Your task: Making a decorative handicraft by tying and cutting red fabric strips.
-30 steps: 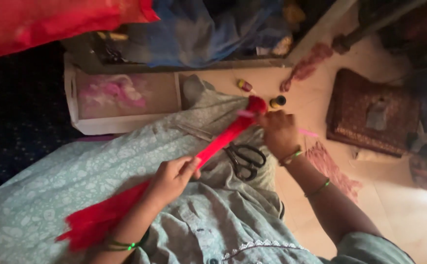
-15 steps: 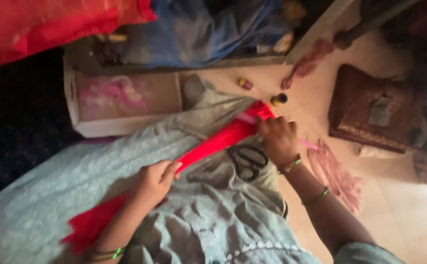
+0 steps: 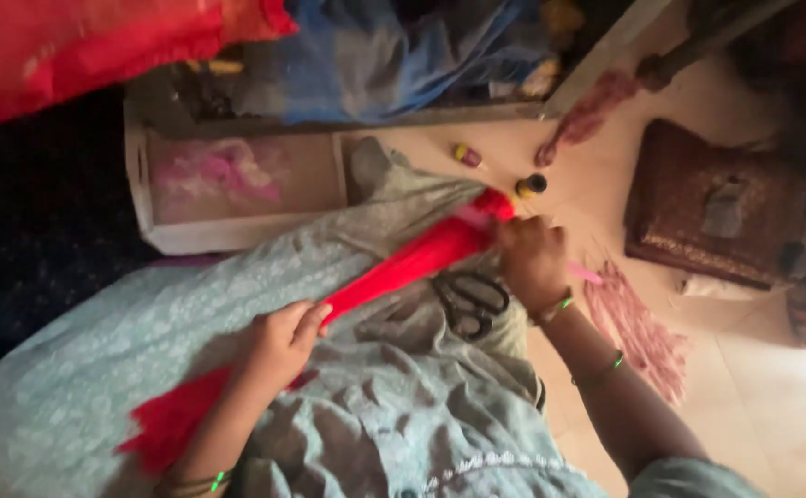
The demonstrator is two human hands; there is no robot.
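Left hand (image 3: 278, 343), right hand (image 3: 534, 261) apparently grip red cloth (image 3: 403, 267).

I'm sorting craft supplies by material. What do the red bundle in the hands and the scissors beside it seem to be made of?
The red bundle looks like soft thread or fibre, matte: fine strands run lengthwise and fan out loosely at the lower end. The left hand and right hand pull it taut between them. The scissors have dark, smooth handles, likely plastic or coated metal; the blades are too blurred to tell.

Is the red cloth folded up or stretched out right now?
Stretched out: the red cloth runs as one long narrow band from the right hand past the left hand across the grey-blue fabric.
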